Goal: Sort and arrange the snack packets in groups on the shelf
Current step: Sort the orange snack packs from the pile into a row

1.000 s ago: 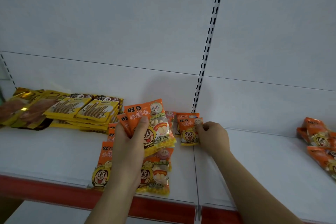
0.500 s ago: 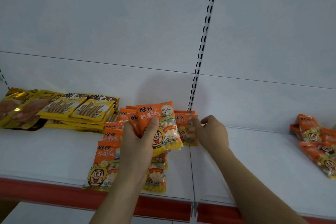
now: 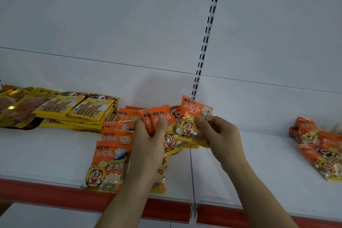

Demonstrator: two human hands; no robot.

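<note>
An orange snack packet (image 3: 195,114) is pinched near its middle by the right hand (image 3: 220,135), tilted up beside the fan of matching orange packets (image 3: 161,120) that the left hand (image 3: 148,146) grips under its thumb, probably to gather one kind together. More orange packets (image 3: 109,164) lie in a column on the white shelf (image 3: 46,153) just left of the hands. Yellow stick-snack packets (image 3: 74,111) are stacked farther left; another orange heap (image 3: 318,146) sits well apart, right.

body: 2 bare forearms | left hand (image 3: 148,146) | right hand (image 3: 220,135) | no sleeves, no jewellery visible
</note>
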